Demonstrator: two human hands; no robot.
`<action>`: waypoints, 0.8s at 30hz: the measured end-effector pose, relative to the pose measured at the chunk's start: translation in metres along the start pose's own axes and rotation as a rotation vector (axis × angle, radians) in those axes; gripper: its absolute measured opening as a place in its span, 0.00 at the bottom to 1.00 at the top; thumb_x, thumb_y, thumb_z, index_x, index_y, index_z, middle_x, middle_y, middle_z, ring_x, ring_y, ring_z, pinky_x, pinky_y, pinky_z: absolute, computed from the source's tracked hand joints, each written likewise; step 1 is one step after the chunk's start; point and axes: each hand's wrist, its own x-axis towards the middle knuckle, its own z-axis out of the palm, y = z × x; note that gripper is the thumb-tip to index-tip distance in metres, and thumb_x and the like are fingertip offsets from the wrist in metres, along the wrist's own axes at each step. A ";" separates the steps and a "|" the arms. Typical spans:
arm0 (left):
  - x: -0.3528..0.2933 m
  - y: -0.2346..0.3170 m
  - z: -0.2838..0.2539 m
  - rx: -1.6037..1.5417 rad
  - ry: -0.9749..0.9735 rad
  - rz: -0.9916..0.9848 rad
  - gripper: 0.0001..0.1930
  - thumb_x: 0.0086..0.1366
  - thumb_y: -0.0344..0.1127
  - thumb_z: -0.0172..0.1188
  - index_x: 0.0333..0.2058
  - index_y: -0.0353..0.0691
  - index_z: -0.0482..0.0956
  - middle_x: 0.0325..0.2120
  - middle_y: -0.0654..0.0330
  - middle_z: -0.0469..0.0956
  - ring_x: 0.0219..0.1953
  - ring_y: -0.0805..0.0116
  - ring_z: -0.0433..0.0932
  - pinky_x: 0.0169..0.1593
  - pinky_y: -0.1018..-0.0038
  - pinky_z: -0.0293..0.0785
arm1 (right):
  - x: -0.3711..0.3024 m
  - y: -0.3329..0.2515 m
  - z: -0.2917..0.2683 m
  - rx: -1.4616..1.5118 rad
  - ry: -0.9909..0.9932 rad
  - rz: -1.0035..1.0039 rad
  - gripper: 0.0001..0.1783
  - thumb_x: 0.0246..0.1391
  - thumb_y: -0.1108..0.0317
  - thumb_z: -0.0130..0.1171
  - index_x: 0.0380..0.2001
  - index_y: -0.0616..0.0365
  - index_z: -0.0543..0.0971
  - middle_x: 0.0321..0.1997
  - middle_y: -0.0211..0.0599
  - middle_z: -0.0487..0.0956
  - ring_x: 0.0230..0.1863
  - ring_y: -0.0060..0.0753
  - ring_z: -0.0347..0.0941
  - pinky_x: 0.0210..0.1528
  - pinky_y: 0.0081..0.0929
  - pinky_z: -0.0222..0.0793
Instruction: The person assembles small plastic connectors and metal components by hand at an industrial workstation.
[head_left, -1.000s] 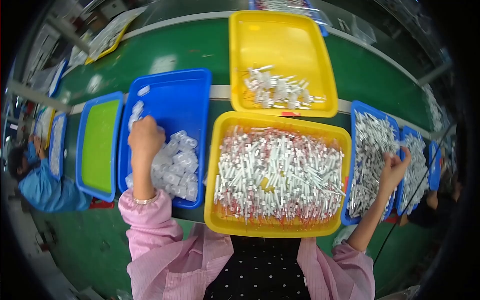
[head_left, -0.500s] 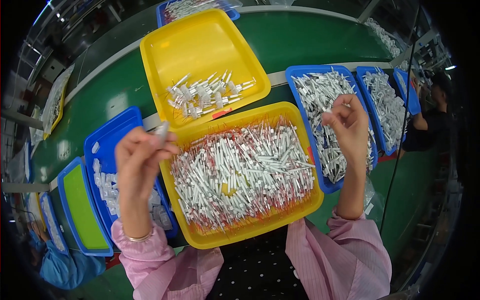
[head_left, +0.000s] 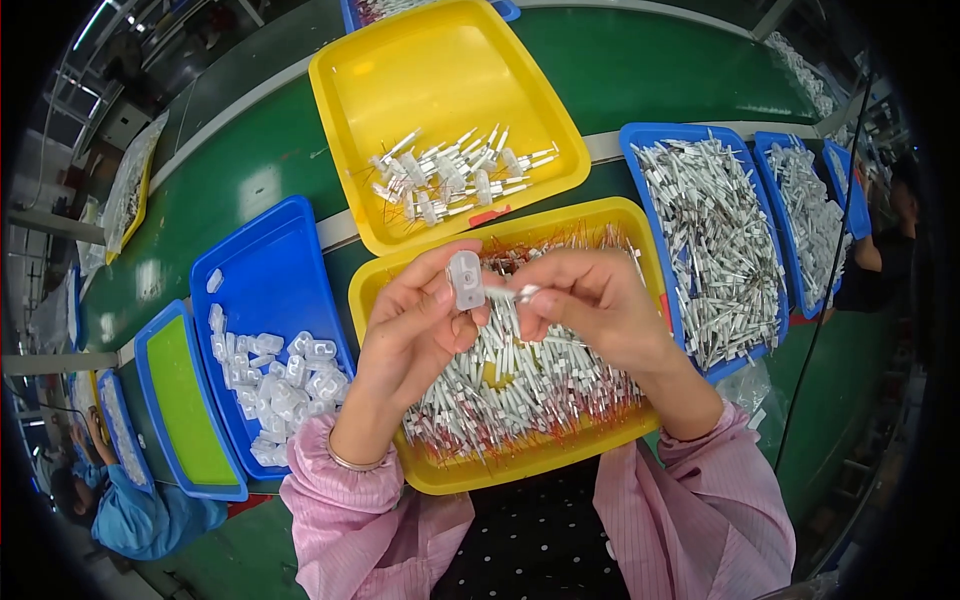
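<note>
My left hand pinches a translucent plastic housing with a hole in its face. From the other side my right hand grips a small white stick-like part, its end between thumb and finger. The tips of the two pieces are close together; whether they touch is hidden by blur. Both hands are above a yellow tray full of white tubular parts with thin red wires. Further off, a second yellow tray bears several housings with white sticks and wires fitted in them.
Left of me a blue tray has loose clear housings in it, beside a blue tray with a lime-green bottom. On the right a blue tray is heaped with white stick parts. A green conveyor belt runs behind; co-workers sit at both sides.
Both hands have come inward to meet above the near yellow tray, the left bringing the housing, the right the white part from over the right blue tray. The view has shifted slightly.
</note>
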 end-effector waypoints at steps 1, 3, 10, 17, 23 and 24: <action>0.000 0.000 0.000 -0.004 0.003 -0.001 0.21 0.61 0.30 0.51 0.53 0.35 0.62 0.40 0.48 0.74 0.33 0.71 0.73 0.32 0.83 0.70 | 0.000 0.002 -0.004 0.134 0.007 -0.019 0.12 0.55 0.77 0.48 0.42 0.68 0.73 0.29 0.36 0.77 0.31 0.22 0.74 0.35 0.19 0.71; -0.001 0.001 0.000 -0.007 -0.064 0.004 0.22 0.62 0.30 0.50 0.55 0.34 0.61 0.40 0.47 0.74 0.33 0.70 0.73 0.30 0.82 0.71 | 0.001 0.004 -0.010 0.376 -0.003 -0.055 0.09 0.55 0.76 0.48 0.40 0.67 0.71 0.30 0.38 0.77 0.33 0.26 0.75 0.38 0.22 0.71; -0.003 -0.003 -0.002 0.123 -0.160 0.032 0.20 0.62 0.29 0.50 0.53 0.34 0.62 0.40 0.46 0.73 0.36 0.68 0.74 0.31 0.79 0.73 | -0.002 0.000 -0.004 0.438 0.035 -0.189 0.08 0.53 0.79 0.49 0.38 0.66 0.72 0.35 0.41 0.76 0.38 0.27 0.73 0.46 0.25 0.67; 0.000 -0.011 -0.002 0.192 -0.254 0.146 0.19 0.61 0.27 0.51 0.51 0.32 0.64 0.39 0.46 0.73 0.37 0.65 0.75 0.32 0.74 0.75 | -0.010 -0.001 -0.004 0.358 0.080 -0.398 0.10 0.48 0.84 0.52 0.37 0.68 0.73 0.36 0.37 0.74 0.39 0.23 0.71 0.45 0.21 0.65; -0.001 -0.011 0.000 0.186 -0.247 0.154 0.19 0.61 0.28 0.52 0.51 0.32 0.64 0.39 0.47 0.73 0.36 0.64 0.75 0.31 0.74 0.74 | -0.010 0.000 0.001 0.115 0.184 -0.427 0.11 0.46 0.86 0.55 0.35 0.69 0.74 0.35 0.39 0.75 0.39 0.23 0.71 0.43 0.20 0.66; -0.002 -0.011 0.001 0.187 -0.240 0.150 0.19 0.61 0.28 0.52 0.51 0.32 0.64 0.39 0.47 0.73 0.36 0.64 0.75 0.31 0.74 0.74 | -0.009 0.001 0.000 0.099 0.189 -0.457 0.11 0.45 0.86 0.55 0.35 0.69 0.74 0.35 0.39 0.76 0.39 0.23 0.71 0.43 0.20 0.66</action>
